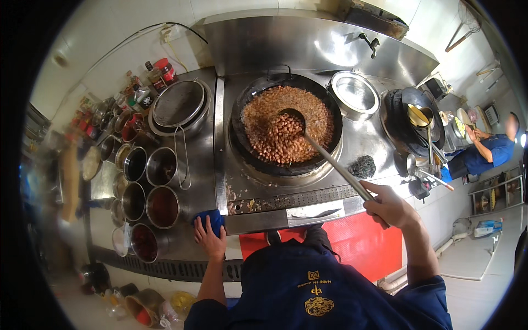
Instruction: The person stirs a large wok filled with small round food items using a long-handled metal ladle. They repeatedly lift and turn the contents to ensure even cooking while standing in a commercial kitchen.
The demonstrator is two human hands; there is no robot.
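Observation:
In front of me a black two-handled wok (247,90) sits on a stove burner, full of bubbling oil with peanuts (270,142). My right hand (390,206) grips the long metal handle of a wok ladle (330,159), whose bowl is in the wok among the peanuts. Part of the bowl is covered by them. At the stove's front edge, my left hand (211,239) rests on a folded blue cloth (212,218), fingers spread over it. Whether the fingers clasp the cloth or only press it down is hard to see.
Left stand several metal seasoning pots (163,206), a strainer (179,103) on a basin, and bottles (154,76). A lidded pot (355,93), a dark scouring pad (363,166) and a second wok (416,103) lie right. Another person (486,150) works beyond. A faucet (370,44) juts from the backsplash.

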